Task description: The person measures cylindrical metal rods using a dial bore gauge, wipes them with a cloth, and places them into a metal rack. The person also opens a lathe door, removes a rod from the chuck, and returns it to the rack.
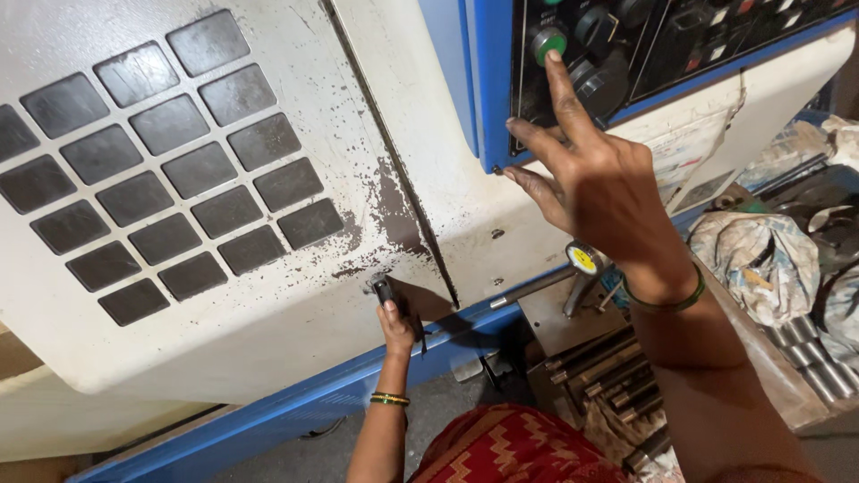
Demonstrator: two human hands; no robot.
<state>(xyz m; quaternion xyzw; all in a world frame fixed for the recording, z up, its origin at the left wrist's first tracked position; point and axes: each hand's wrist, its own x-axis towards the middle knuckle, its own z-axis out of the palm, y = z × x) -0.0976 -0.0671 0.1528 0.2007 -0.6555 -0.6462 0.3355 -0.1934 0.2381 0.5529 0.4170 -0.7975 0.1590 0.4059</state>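
L hand fingers wrapped on small black door handle low centre, likely stiff/oily so grip full; R hand fingers spread, index on green button far right.

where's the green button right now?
Head view, top centre-right: the green button sits on the dark control panel, under the right hand index fingertip, beside black knobs.

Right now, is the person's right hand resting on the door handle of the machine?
No. The right hand is up at the control panel, its index finger on the green button; the left hand grips the door handle.
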